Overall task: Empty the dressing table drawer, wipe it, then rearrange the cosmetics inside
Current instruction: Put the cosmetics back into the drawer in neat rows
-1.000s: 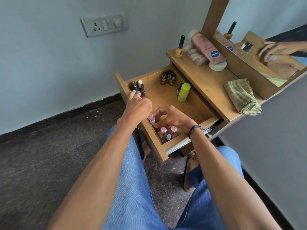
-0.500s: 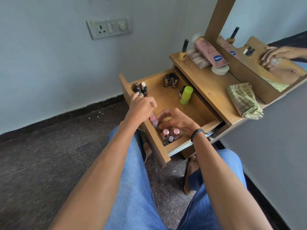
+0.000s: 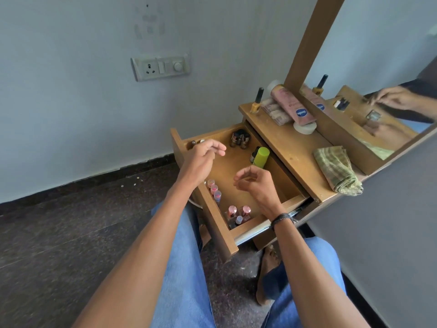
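The wooden drawer (image 3: 222,235) is pulled out of the dressing table. Inside it stand three pink-capped bottles in a row (image 3: 214,189) along the left wall, a cluster of nail polish bottles (image 3: 237,215) at the near corner, dark bottles (image 3: 240,139) at the far side and a lime green tube (image 3: 261,157). My left hand (image 3: 203,157) hovers above the drawer's far left corner, fingers relaxed, holding nothing. My right hand (image 3: 256,183) hovers over the drawer's middle with loosely curled, empty fingers.
On the tabletop (image 3: 290,152) lie a folded green checked cloth (image 3: 338,171), a pink lotion tube (image 3: 290,104), a white tape roll (image 3: 305,127) and a yellow nail polish bottle (image 3: 256,102). A mirror (image 3: 383,95) rises behind. My knees sit under the drawer.
Both hands have lifted up out of the drawer, away from the bottles. The left hand rose from the drawer's left wall, and the right hand left the near corner bottles.
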A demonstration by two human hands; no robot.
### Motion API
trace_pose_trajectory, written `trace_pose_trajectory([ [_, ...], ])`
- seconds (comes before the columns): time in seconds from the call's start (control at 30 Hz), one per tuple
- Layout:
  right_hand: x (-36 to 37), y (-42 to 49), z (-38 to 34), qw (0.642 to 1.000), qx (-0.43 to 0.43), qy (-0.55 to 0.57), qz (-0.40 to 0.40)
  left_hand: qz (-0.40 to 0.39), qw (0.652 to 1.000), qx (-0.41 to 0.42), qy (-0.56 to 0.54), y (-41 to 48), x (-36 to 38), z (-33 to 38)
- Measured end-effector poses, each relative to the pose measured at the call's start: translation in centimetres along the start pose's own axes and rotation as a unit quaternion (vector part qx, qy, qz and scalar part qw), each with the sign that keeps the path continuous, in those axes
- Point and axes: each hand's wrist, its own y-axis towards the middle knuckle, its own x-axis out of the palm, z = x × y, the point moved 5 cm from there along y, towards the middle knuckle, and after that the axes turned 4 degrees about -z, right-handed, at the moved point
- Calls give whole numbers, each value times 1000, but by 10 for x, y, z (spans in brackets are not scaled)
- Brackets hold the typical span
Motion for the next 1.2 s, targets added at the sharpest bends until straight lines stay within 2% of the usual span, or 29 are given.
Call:
trace_pose_trajectory([
  [0.2, -49, -11, -39, 995, -57, -48, 59, 12, 1000, 3, 6, 24, 11, 27],
  [0.33, -90, 9, -60, 981, -75, -104, 143, 35, 999, -15, -3, 65, 23, 48],
  [0.47, -110, 37, -74, 961, -66, -160, 215, 50, 998, -41, 6, 111, 35, 54],
  [0.6, -115, 59, -67, 947, -54, -155, 275, 36, 998, -51, 29, 148, 50, 53],
  [0.83, -129, 71, -45, 951, -70, -22, 302, 8, 994, -13, 109, 192, 81, 48],
  [0.97, -127, 76, -39, 960, -61, -32, 272, 54, 990, -11, 129, 198, 85, 47],
  [1.2, -128, 72, -42, 962, -53, -25, 267, 73, 990, -2, 120, 171, 67, 54],
])
